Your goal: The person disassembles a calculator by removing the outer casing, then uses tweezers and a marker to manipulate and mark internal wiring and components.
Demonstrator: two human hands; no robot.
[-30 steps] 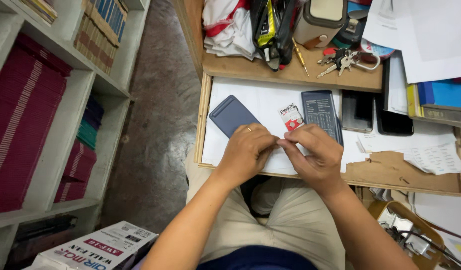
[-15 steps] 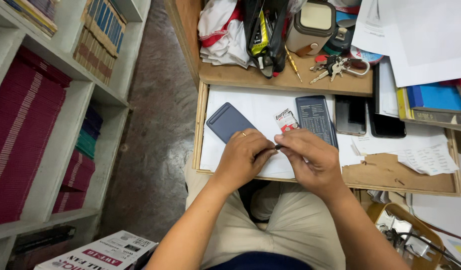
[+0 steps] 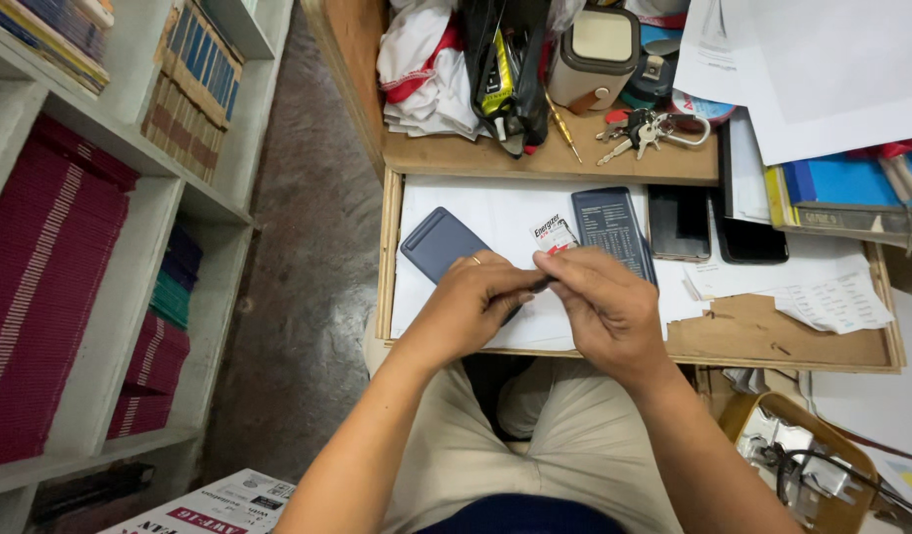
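My left hand (image 3: 471, 307) and my right hand (image 3: 604, 302) meet over the pull-out wooden tray (image 3: 389, 257), fingertips pinched together on a small dark object (image 3: 541, 285) that is mostly hidden. A ring shows on my left hand. Just beyond my fingers lies a small red-and-white blister card (image 3: 555, 235). A slate-blue flat case (image 3: 438, 243) lies left of it, partly under my left hand. A dark calculator (image 3: 612, 225) lies to the right of the card, on white paper (image 3: 495, 208).
Two dark phones (image 3: 715, 225) lie right of the calculator. On the desk above sit keys (image 3: 646, 129), a beige box (image 3: 594, 54), a screwdriver (image 3: 562, 129), cloth and papers. Shelves with maroon books (image 3: 50, 267) stand on the left. A wire basket (image 3: 802, 465) is at lower right.
My hands have lifted slightly off the tray toward me, staying pinched together on the small object. The view has shifted a little downward.
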